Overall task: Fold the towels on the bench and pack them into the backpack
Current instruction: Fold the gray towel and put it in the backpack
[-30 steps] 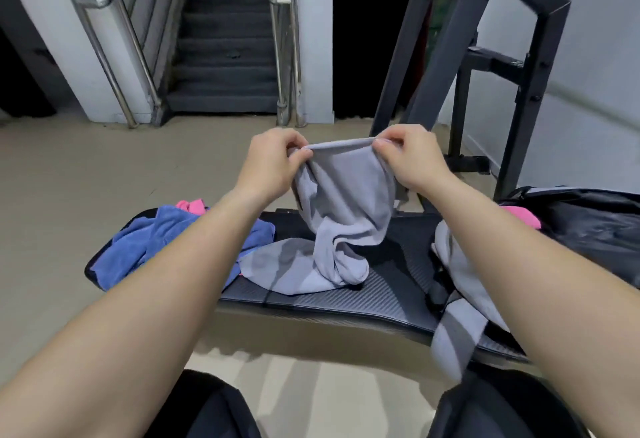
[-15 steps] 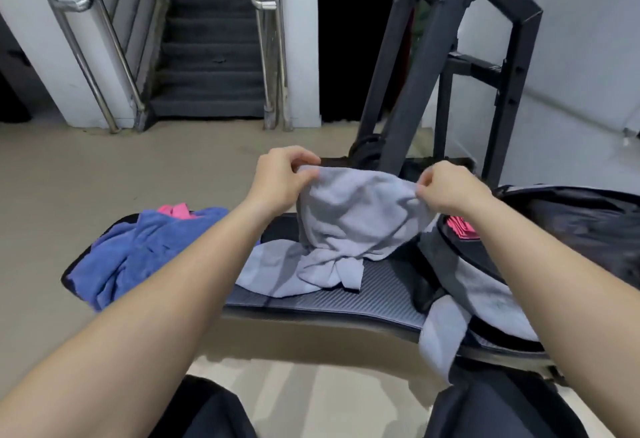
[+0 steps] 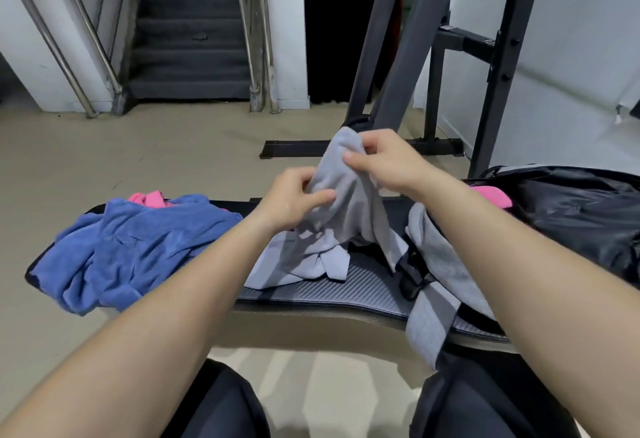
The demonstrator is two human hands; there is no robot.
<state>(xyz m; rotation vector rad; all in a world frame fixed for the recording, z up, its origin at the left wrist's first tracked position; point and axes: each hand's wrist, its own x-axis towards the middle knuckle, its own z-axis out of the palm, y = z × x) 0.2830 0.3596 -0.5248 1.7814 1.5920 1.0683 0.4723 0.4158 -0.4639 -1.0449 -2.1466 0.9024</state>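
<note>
Left hand [image 3: 294, 199]: fingers curled, pinching the grey towel [image 3: 349, 209] low on its bunched top.
Right hand [image 3: 384, 160]: gripping the same towel higher up, cloth gathered under the fingers.
Grey towel: top lifted, lower end crumpled on the surface [image 3: 367, 287], about mid-length.
Left end: blue towel [image 3: 138, 247] in a heap, with a pink towel [image 3: 149, 199] poking out behind it.
Right end: black backpack [image 3: 571, 215], pink cloth [image 3: 491, 195] at its mouth; grey strap [image 3: 426, 326] hangs over the near edge.
Behind: dark metal frame [image 3: 398, 39], stairs [image 3: 190, 39] — well apart.
In the way: both forearms hide parts of the towels.
</note>
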